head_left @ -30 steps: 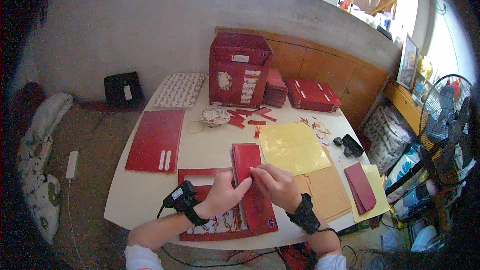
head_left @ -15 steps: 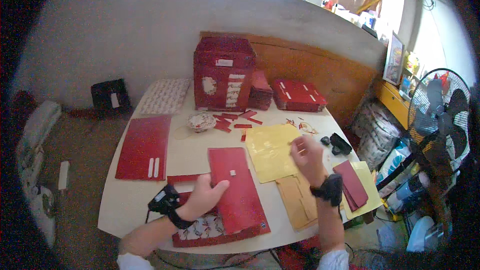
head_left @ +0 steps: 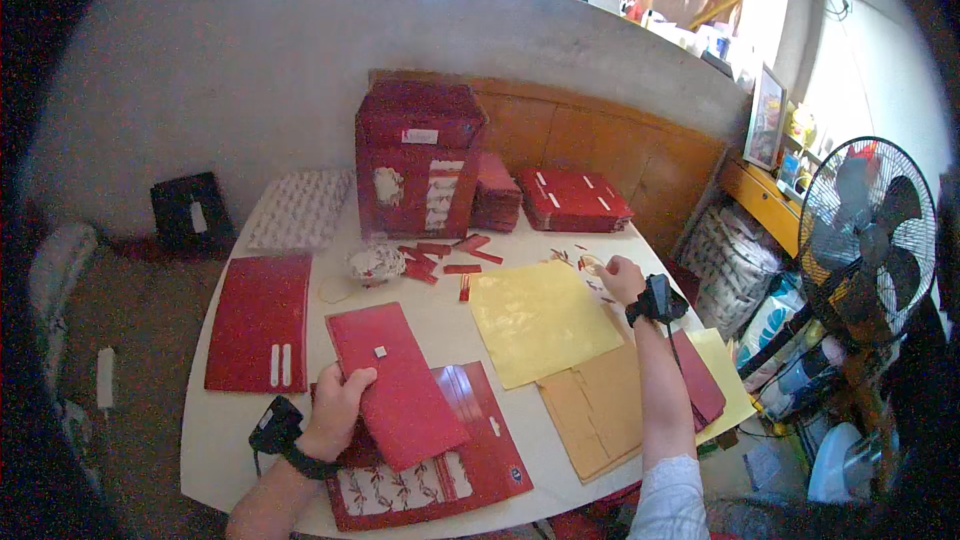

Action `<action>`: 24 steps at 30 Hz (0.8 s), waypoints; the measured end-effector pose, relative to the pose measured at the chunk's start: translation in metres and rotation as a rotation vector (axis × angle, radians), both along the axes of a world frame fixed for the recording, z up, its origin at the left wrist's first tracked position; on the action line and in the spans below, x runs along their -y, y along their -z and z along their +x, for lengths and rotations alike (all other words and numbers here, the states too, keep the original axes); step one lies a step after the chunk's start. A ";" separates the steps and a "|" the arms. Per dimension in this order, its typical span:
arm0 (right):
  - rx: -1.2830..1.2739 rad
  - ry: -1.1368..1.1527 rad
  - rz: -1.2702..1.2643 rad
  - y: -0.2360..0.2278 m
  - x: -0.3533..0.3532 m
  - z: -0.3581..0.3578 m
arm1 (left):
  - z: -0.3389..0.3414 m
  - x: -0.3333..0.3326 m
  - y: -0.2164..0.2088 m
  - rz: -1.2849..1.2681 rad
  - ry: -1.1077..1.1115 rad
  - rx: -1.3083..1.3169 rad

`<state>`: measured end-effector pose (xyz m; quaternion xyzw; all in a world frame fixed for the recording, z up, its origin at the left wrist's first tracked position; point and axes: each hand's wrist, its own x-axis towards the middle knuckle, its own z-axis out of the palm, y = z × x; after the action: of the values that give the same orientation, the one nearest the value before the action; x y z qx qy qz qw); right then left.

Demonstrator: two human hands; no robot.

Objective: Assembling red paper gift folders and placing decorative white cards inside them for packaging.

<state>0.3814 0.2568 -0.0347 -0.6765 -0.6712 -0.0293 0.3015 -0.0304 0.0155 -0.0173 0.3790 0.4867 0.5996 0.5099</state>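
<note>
My left hand grips the left edge of a flat red card sleeve, thumb on top. The sleeve bears a small white square and is held tilted over a larger red printed packaging sheet with a white leaf pattern. Over the table's right side, my right hand has its fingers curled and pressed together near small red and orange scraps. Whatever is between those fingers is too small to make out. A yellow sheet lies between the two hands, overlapping brown paper.
Behind stand a tall dark red box and a stack of red folders. Left are a red folder and a patterned sheet. Red strips lie by a white ball-shaped bundle. A black fan stands right.
My left hand has drawn the red sleeve left, showing more of the printed sheet beneath. From above the yellow sheet, my right hand has reached farther out toward the small scraps.
</note>
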 end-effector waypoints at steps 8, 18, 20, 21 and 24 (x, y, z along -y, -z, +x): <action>0.040 -0.086 0.045 0.014 -0.014 0.014 | -0.009 -0.005 0.010 0.002 0.044 0.041; -0.269 -0.175 0.054 0.005 -0.012 0.000 | -0.003 -0.006 -0.004 0.044 -0.021 0.043; -0.388 -0.324 0.054 0.004 -0.010 -0.033 | -0.004 -0.011 0.003 -0.046 -0.028 0.143; -0.405 -0.419 0.064 -0.002 -0.001 -0.069 | -0.008 -0.012 0.008 -0.130 -0.031 0.243; -0.339 -0.704 0.074 -0.011 0.030 -0.155 | -0.016 -0.013 0.015 -0.076 0.020 0.255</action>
<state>0.2262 0.2266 -0.0242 -0.3888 -0.8014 0.1640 0.4238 -0.0468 0.0288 -0.0323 0.2851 0.4365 0.6190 0.5873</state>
